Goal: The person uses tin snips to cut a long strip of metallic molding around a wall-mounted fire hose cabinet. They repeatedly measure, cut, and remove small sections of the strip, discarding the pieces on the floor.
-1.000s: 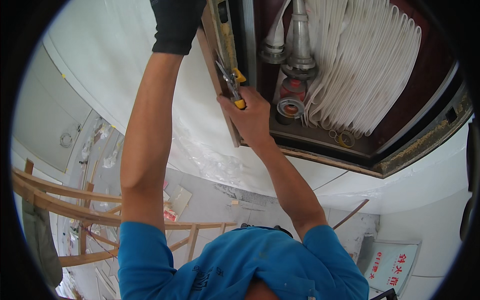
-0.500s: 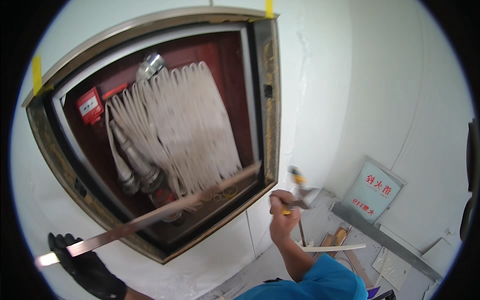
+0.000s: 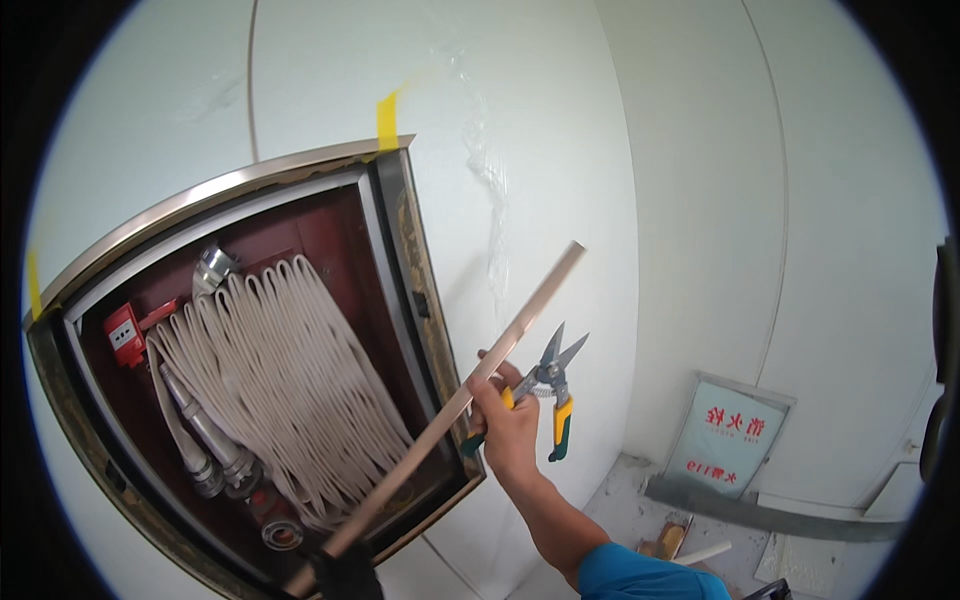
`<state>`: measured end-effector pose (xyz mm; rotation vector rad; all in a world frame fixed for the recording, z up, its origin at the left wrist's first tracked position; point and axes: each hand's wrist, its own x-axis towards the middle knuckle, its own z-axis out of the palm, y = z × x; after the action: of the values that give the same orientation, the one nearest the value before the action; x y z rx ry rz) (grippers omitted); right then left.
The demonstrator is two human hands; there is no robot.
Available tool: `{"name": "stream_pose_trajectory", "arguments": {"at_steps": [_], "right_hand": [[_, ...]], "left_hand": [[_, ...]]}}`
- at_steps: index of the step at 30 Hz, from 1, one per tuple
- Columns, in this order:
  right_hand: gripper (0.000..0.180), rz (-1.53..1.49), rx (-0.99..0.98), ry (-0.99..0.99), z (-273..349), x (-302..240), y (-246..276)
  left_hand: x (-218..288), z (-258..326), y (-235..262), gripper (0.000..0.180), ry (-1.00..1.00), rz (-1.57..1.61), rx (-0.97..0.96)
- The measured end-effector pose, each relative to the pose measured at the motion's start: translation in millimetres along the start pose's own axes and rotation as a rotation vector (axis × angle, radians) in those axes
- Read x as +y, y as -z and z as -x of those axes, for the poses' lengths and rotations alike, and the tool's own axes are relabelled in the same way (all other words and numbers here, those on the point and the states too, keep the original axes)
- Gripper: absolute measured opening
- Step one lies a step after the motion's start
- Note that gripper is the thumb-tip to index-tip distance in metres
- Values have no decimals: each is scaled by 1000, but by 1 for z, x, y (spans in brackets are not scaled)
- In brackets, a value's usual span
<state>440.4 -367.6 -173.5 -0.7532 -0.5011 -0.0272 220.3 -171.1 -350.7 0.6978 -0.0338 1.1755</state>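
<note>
Long strip (image 3: 435, 432) slants 7-to-1 o'clock across hose cabinet (image 3: 411, 230). Right hand (image 3: 512, 425) clamped on strip and shears (image 3: 549, 373), mid-length. Gloved left hand (image 3: 347, 578) at 7-o'clock end; grip can't tell.

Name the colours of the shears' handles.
Yellow and dark green handles, best seen in the head view.

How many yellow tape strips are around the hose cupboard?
2: one yellow strip at the upper right corner of the metal frame, another strip at its upper left corner. The bottom is cut off; more may hide.
</note>
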Motion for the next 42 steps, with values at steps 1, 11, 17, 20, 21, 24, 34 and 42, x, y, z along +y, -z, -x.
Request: {"name": "stream_pose_trajectory", "arguments": {"at_steps": [1,11,17,20,21,24,34,42], "right_hand": [[44,-25,-38,-70,-4,4,-1],[41,481,-344,62,-91,35,16],[23,768,-329,382,-139,53,0],[24,865,-298,589,-154,52,-8],[27,915,-289,715,-165,58,-8],[42,931,-312,752,-173,41,-23],[70,931,-329,767,-190,26,-43],[84,1120,-364,738,-193,22,-44]], "left_hand": [[-13,10,12,34,19,-101,54],[-113,0,-77,53,142,-1243,-303],[-185,-76,-150,42,-644,-1601,-685],[-198,-92,-172,29,-401,-1476,-646],[-200,-97,-176,27,-459,-1476,-643],[-202,-109,-184,24,-597,-1522,-638],[-210,-126,-179,16,-1025,-1899,-775],[-208,-130,-180,19,-1174,-1902,-838]]}}
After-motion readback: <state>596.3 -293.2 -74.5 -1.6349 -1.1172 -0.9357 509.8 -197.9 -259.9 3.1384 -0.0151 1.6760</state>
